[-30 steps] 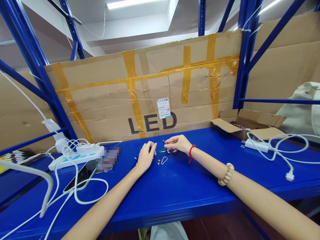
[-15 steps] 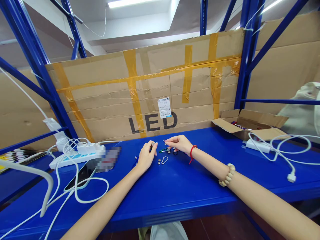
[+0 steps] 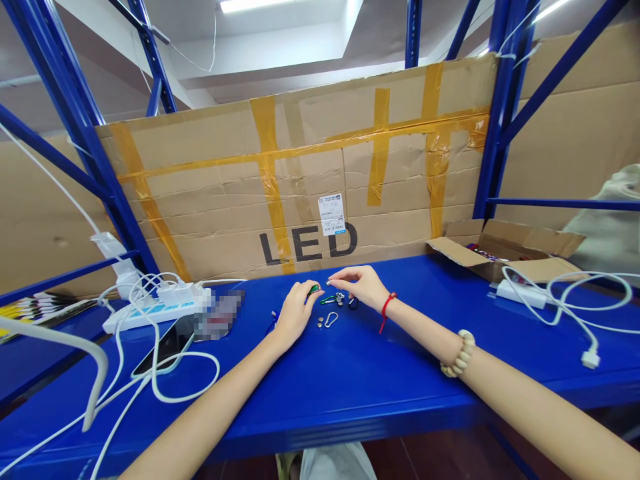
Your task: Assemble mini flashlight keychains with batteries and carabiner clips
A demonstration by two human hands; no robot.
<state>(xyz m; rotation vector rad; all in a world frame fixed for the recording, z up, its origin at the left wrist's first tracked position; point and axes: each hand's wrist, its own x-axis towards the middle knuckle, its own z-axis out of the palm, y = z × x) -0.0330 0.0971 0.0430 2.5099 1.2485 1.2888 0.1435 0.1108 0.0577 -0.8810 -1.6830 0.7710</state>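
Blue table [image 3: 380, 380], taped cardboard [image 3: 225, 213] upright behind. Left hand [image 3: 294, 311]: fingers curled, thumb and forefinger closed on a small green piece [image 3: 313, 289]. Right hand [image 3: 364, 287]: fingertips nearly together, pinching a tiny silvery piece [image 3: 329, 283], shape too small to tell; both pieces near each other. Left of left hand: power strip [image 3: 117, 321], phone [image 3: 165, 347] under white cables [image 3: 213, 373]; blue item [image 3: 273, 320] beside its wrist. Between hands: round metal bits [image 3: 320, 321], green clip [image 3: 329, 300], silver carabiner [image 3: 331, 320]. Well right of right hand: open carton [image 3: 457, 255], white adapter [image 3: 521, 295].
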